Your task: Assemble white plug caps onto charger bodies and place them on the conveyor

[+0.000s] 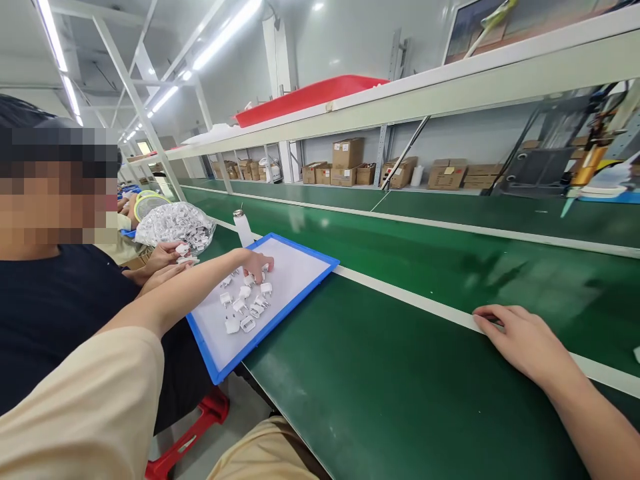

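Note:
My left hand (256, 264) reaches over a white tray with a blue rim (300, 299). Its fingers point down among small white plug adapters (241, 305) lying loose on the tray, and its fingertips touch or hover over pieces at the far side. Whether it grips one is too small to make out. On the right, my right hand (517, 333) rests by the white strip (410, 296) of the green table (380, 373), fingers loosely curled and apart, with nothing in it.
A person at the left holds white pieces (183, 251) beside a clear bag of white parts (176, 225). A white bottle (243, 228) stands behind the tray. Overhead, a shelf (425, 100) carries a red tray (310, 97). A red stool (193, 433) is below.

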Available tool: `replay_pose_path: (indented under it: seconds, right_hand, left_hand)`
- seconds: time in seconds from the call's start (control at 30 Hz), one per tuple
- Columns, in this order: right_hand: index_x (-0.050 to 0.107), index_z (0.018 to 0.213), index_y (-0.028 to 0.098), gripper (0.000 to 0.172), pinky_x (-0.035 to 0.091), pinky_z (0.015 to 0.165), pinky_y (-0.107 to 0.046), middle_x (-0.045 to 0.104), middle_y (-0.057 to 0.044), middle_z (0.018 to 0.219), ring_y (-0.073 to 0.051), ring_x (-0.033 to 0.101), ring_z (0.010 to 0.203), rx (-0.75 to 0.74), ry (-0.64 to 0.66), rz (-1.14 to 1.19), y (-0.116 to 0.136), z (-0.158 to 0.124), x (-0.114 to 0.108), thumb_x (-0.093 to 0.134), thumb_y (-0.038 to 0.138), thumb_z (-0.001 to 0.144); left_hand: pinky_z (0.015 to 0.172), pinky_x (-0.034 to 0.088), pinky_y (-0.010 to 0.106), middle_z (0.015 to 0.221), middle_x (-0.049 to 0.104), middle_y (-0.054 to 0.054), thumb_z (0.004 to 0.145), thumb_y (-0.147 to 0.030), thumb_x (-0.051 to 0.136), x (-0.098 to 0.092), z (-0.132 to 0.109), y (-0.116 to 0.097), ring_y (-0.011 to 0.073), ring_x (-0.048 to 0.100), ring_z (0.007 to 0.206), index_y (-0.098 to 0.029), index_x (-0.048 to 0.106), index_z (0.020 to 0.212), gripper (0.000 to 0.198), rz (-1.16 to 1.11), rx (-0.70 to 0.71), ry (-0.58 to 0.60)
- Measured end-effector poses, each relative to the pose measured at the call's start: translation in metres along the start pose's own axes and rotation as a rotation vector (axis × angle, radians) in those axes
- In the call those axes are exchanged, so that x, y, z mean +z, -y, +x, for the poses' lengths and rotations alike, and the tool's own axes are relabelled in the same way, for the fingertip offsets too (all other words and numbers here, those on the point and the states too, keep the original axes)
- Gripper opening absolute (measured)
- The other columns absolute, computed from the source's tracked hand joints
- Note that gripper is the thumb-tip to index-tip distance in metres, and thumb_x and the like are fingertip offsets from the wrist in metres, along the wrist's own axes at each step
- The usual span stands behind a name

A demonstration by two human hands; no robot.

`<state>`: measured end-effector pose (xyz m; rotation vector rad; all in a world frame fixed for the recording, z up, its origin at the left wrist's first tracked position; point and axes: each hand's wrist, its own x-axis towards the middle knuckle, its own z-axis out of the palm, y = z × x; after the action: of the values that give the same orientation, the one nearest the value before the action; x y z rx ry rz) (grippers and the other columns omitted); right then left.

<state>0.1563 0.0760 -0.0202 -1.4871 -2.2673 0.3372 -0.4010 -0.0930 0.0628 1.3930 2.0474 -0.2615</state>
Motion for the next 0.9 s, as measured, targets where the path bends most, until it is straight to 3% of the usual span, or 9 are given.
replay_pose_path:
  seconds: [0.17, 0.3, 0.4, 0.5, 0.57, 0.6, 0.73, 0.8, 0.9]
  right_hand:
    - [0.073, 0.090, 0.019, 0.023, 0.047, 0.085, -0.044, 0.070, -0.020, 0.106, -0.032, 0.065, 0.092, -0.024, -0.013, 0.014, -0.004, 0.000, 0.001, 0.057, 0.034, 0.083]
    - [0.073, 0.090, 0.019, 0.025, 0.046, 0.087, -0.045, 0.070, -0.020, 0.106, -0.034, 0.064, 0.096, -0.015, -0.013, 0.029, -0.009, 0.000, 0.003, 0.057, 0.036, 0.082]
    - [0.071, 0.091, 0.018, 0.024, 0.046, 0.088, -0.045, 0.069, -0.021, 0.107, -0.033, 0.063, 0.101, -0.022, -0.032, 0.026, 0.001, -0.003, 0.000, 0.056, 0.034, 0.082]
    - [0.067, 0.097, 0.017, 0.024, 0.046, 0.093, -0.044, 0.068, -0.021, 0.105, -0.032, 0.063, 0.104, -0.102, -0.224, 0.028, 0.036, -0.013, -0.008, 0.053, 0.034, 0.085]
    - [0.063, 0.107, 0.017, 0.029, 0.049, 0.090, -0.042, 0.067, -0.018, 0.104, -0.028, 0.065, 0.096, -0.124, -0.380, 0.093, 0.064, -0.026, -0.010, 0.051, 0.037, 0.090]
    - [0.060, 0.115, 0.017, 0.034, 0.051, 0.086, -0.040, 0.067, -0.016, 0.104, -0.026, 0.066, 0.092, -0.124, -0.417, 0.141, 0.076, -0.035, -0.009, 0.052, 0.041, 0.092]
    - [0.054, 0.125, 0.017, 0.053, 0.056, 0.075, -0.040, 0.067, -0.016, 0.109, -0.029, 0.069, 0.090, -0.159, -0.378, 0.150, 0.084, -0.083, -0.003, 0.058, 0.056, 0.090]
    - [0.057, 0.118, 0.019, 0.053, 0.056, 0.067, -0.042, 0.069, -0.015, 0.105, -0.031, 0.070, 0.086, -0.030, -0.361, 0.109, 0.068, -0.106, -0.003, 0.059, 0.062, 0.087]
    - [0.059, 0.118, 0.023, 0.053, 0.058, 0.070, -0.045, 0.072, -0.013, 0.099, -0.032, 0.072, 0.082, 0.145, -0.378, 0.181, 0.047, -0.123, -0.005, 0.065, 0.063, 0.084]
  left_hand:
    - [0.087, 0.060, 0.040, 0.123, 0.064, 0.010, 0.099, -0.036, 0.063, -0.015, -0.003, 0.002, 0.0208, 0.066, 0.104, -0.015, 0.061, 0.126, 0.034, -0.020, 0.005, 0.120]
    - [0.080, 0.061, 0.036, 0.113, 0.065, 0.008, 0.094, -0.031, 0.068, -0.039, -0.017, -0.014, 0.0183, 0.066, 0.095, -0.013, 0.063, 0.117, 0.029, -0.040, 0.120, 0.047]
    - [0.076, 0.060, 0.033, 0.100, 0.062, 0.003, 0.074, -0.021, 0.081, -0.059, -0.025, -0.058, 0.0167, 0.065, 0.085, -0.015, 0.061, 0.101, 0.034, -0.103, 0.348, -0.046]
    - [0.078, 0.058, 0.030, 0.096, 0.062, 0.000, 0.067, -0.019, 0.081, -0.058, -0.023, -0.134, 0.0157, 0.066, 0.087, -0.018, 0.058, 0.096, 0.038, -0.191, 0.646, -0.058]
    - [0.076, 0.057, 0.027, 0.094, 0.062, -0.002, 0.069, -0.023, 0.081, -0.038, -0.018, -0.194, 0.0136, 0.065, 0.086, -0.019, 0.057, 0.095, 0.035, -0.270, 0.871, 0.009]
    - [0.073, 0.057, 0.029, 0.093, 0.062, 0.001, 0.072, -0.023, 0.079, -0.021, -0.015, -0.226, 0.0149, 0.065, 0.084, -0.017, 0.057, 0.093, 0.031, -0.359, 1.067, 0.119]
    - [0.065, 0.057, 0.027, 0.078, 0.062, 0.000, 0.080, -0.021, 0.077, 0.064, 0.000, -0.332, 0.0135, 0.064, 0.075, -0.019, 0.048, 0.085, 0.029, -0.523, 1.200, 0.276]
    - [0.060, 0.055, 0.026, 0.074, 0.062, -0.001, 0.081, -0.022, 0.077, 0.102, 0.007, -0.364, 0.0122, 0.061, 0.068, -0.021, 0.047, 0.083, 0.030, -0.604, 1.183, 0.324]
    - [0.056, 0.050, 0.026, 0.073, 0.064, -0.001, 0.085, -0.026, 0.074, 0.138, 0.020, -0.381, 0.0110, 0.058, 0.060, -0.021, 0.052, 0.083, 0.023, -0.751, 1.115, 0.333]
